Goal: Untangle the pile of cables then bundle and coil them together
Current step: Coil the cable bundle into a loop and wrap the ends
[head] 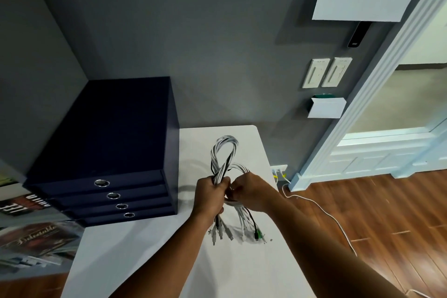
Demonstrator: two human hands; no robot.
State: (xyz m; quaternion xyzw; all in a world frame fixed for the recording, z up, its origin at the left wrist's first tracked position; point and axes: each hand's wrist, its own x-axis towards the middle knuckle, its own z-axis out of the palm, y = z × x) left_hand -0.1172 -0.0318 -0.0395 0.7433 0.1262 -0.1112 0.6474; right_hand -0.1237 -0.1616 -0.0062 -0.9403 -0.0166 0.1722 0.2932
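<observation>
A bundle of white cables with one or two black ones (223,152) is held above the white table (150,249). It forms a loop at the far end, and its plug ends (232,232) hang down near the table, one of them green. My left hand (210,197) grips the bundle at its crossing point. Close on its right, my right hand (251,192) pinches a strand of the same bundle, where a second smaller loop curves over it.
A dark blue drawer box (108,152) with several ring-pull drawers stands on the table's left side. Magazines (36,237) lie to its left. A white cord (321,213) trails over the wooden floor from a wall socket (279,169) at the right.
</observation>
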